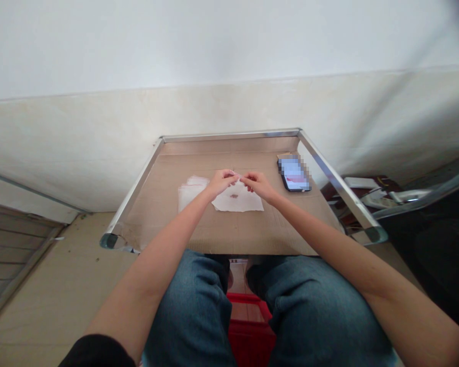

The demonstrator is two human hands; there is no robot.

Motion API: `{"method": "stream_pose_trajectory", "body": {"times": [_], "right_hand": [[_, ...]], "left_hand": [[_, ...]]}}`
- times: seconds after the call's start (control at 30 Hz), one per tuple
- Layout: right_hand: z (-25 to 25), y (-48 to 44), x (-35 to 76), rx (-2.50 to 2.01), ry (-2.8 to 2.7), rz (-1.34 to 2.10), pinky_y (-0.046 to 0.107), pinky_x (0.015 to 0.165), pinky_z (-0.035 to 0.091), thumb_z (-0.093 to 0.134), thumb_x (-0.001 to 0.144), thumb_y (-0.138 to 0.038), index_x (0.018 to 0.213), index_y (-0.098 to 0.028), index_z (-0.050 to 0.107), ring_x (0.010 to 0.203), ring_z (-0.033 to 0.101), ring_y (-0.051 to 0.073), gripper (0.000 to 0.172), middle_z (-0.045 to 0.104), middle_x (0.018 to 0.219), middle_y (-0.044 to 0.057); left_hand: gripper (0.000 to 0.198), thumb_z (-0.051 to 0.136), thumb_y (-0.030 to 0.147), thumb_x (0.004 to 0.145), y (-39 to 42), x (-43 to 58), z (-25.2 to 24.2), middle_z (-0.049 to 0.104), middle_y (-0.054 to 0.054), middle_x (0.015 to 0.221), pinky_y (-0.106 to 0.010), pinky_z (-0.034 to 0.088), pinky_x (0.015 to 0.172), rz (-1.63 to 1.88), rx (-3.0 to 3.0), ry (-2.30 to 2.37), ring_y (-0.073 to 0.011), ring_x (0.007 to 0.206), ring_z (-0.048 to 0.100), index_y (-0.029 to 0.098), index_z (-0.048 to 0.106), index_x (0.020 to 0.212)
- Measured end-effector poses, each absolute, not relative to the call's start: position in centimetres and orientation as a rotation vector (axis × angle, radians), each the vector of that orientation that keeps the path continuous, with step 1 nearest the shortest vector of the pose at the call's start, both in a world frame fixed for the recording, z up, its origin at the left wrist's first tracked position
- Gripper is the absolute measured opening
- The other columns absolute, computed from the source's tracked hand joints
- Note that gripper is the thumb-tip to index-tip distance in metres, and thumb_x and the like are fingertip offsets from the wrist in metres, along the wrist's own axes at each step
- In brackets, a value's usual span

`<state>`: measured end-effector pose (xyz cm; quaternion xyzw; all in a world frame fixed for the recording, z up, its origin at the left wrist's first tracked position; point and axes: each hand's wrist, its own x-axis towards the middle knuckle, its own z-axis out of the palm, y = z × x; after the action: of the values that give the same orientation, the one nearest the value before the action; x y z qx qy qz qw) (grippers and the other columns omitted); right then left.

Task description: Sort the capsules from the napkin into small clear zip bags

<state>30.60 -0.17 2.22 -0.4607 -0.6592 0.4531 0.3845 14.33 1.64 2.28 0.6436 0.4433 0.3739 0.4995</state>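
Observation:
Over the far part of a thin white sheet, my left hand and my right hand come together with bent fingers. Their fingertips pinch a small, pale, slightly pinkish bit. Whether it is a separate piece or the sheet's far edge, I cannot tell. A small brown patch shows on the sheet between my wrists. To the left, partly behind my left forearm, lies a loose stack of similar white sheets.
The sheets rest on brown cardboard lining a metal-framed table against the wall. A phone with a lit screen lies at the right. Below, a red plastic object shows between my knees. Assorted items stand beyond the right rail.

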Motion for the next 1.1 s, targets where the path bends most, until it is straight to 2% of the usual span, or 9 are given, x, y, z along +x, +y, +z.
{"method": "stream_pose_trajectory", "body": {"times": [0.4,0.87,1.1], "right_hand": [[2.11,-0.03,30.71,-1.107,-1.687,1.199,0.021,0.045,0.032,0.057,0.07,-0.047,0.067,-0.013,0.054,0.048,0.041,0.007,0.034,0.046,0.055,-0.002],[2.36,-0.23,30.7,-1.146,-1.667,1.177,0.022,0.046,0.034,0.055,0.07,-0.048,0.065,-0.015,0.052,0.048,0.042,0.008,0.033,0.046,0.054,-0.002],[1.65,0.46,31.1,-1.151,-1.646,1.1,0.021,0.046,0.032,0.053,0.072,-0.044,0.061,-0.016,0.05,0.046,0.04,0.007,0.031,0.044,0.051,-0.003]], "left_hand": [[0.019,0.062,0.032,0.067,1.01,14.44,2.99,0.061,-0.003,0.069,-0.023,0.037,0.057,0.881,1.519,1.139,-0.0103,0.064,0.051,0.015,0.064,0.076],[0.016,0.058,0.03,0.071,1.34,14.61,2.63,0.059,-0.003,0.069,-0.023,0.041,0.06,0.902,1.484,1.104,-0.0097,0.062,0.053,0.014,0.06,0.074],[0.02,0.055,0.033,0.074,1.65,14.35,2.42,0.061,-0.004,0.076,-0.022,0.04,0.057,0.971,1.445,1.112,-0.0084,0.06,0.051,0.014,0.061,0.077]]}}
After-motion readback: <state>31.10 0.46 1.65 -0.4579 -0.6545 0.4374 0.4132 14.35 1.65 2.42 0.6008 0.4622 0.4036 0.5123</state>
